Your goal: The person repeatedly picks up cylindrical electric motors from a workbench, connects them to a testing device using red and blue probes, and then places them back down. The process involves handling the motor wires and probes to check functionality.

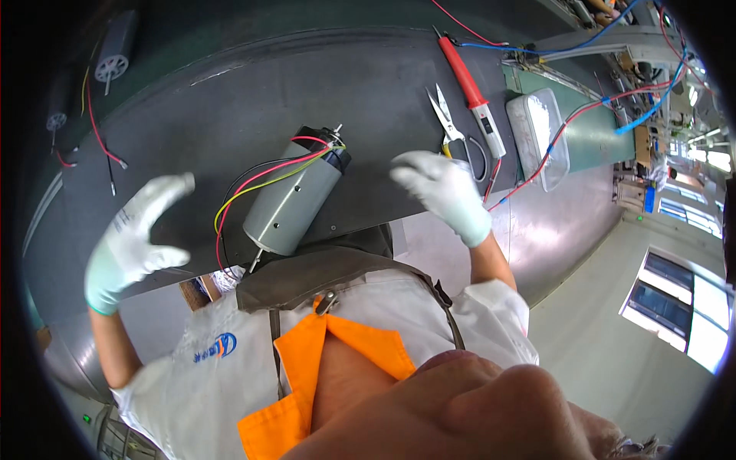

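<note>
A grey cylindrical electric motor [295, 201] lies tilted on the dark bench near its front edge, its black end cap pointing away from me. Red, yellow and black wires come out at that cap and loop along its left side. To the left of the motor, my gloved left hand [142, 234] is held with thumb and fingers apart and nothing between them. My gloved right hand [441, 188] is to the right of the motor, not touching it. Its fingers stretch toward the motor and hold nothing. The scissors [452, 126] lie just beyond this hand.
Beside the scissors is a red-and-white handheld tool [471, 92] with a pointed tip and a cable. A clear plastic box [537, 138] stands to its right, crossed by a red cable [590, 107]. Two more motors with wires, one a grey motor [116, 54], lie at far left.
</note>
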`<state>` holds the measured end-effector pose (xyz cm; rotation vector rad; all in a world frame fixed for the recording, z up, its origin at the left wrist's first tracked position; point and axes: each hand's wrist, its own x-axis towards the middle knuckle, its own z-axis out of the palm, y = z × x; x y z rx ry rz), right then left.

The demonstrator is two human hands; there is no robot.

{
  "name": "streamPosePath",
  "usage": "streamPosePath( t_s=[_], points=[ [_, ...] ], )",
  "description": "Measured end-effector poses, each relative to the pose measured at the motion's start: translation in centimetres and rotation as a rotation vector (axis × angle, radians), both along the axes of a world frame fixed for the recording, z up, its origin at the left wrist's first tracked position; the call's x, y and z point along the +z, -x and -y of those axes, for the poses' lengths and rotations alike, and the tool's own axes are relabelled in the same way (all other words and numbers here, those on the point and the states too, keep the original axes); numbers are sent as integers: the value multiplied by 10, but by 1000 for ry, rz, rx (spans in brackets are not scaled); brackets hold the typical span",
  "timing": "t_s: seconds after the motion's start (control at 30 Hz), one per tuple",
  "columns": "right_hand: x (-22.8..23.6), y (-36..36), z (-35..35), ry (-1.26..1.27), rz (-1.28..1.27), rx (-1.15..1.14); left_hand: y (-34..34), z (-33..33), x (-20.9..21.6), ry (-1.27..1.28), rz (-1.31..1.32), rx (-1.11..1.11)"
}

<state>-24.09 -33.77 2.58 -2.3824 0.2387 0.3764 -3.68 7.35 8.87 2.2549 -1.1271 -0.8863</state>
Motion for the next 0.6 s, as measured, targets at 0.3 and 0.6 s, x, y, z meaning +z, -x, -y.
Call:
streamPosePath(
  t_s=[0.3,0.6],
  points=[
    [-12,-87,-67,-821,-232,-261,46,82,-97,380,121,208],
    [-16,-174,-29,-657,434,-202,-90,151,-117,873,-724,829]
  ],
)
